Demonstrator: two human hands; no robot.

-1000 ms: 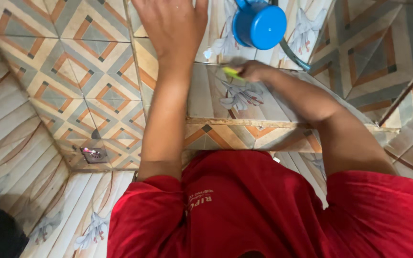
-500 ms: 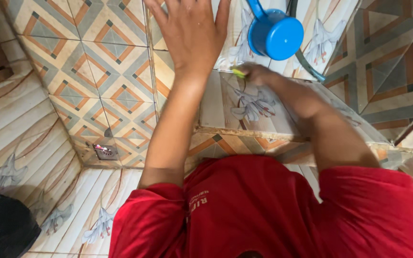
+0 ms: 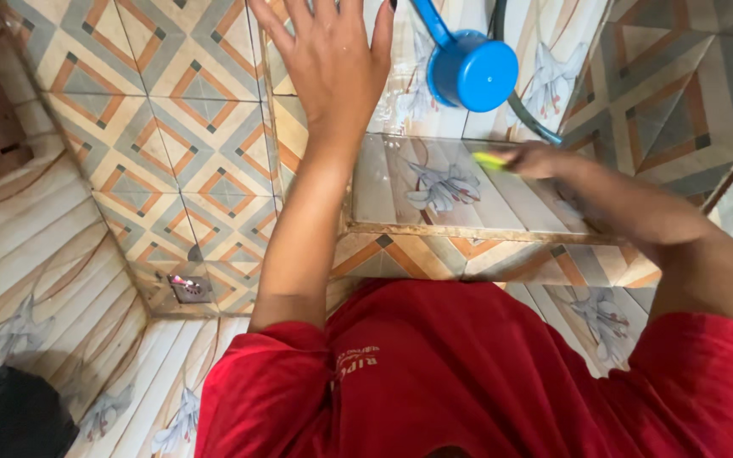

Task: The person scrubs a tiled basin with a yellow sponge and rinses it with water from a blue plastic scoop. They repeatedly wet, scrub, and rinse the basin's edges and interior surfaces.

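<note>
Head view, right hand (image 3: 545, 159) grip on yellow scrubber (image 3: 492, 160), tiled ledge (image 3: 434, 191)

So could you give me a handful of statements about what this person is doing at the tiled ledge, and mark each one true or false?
1. The left hand lies flat and open on the tiled wall. True.
2. The right hand holds a yellow-green scrubber against the ledge. True.
3. The dipper beyond the ledge is red. False: it is blue; the shirt is red.
4. The left hand grips the dipper's handle. False: it is apart from the dipper, touching only tile.
5. A small drain sits in the floor corner at lower left. True.
</note>
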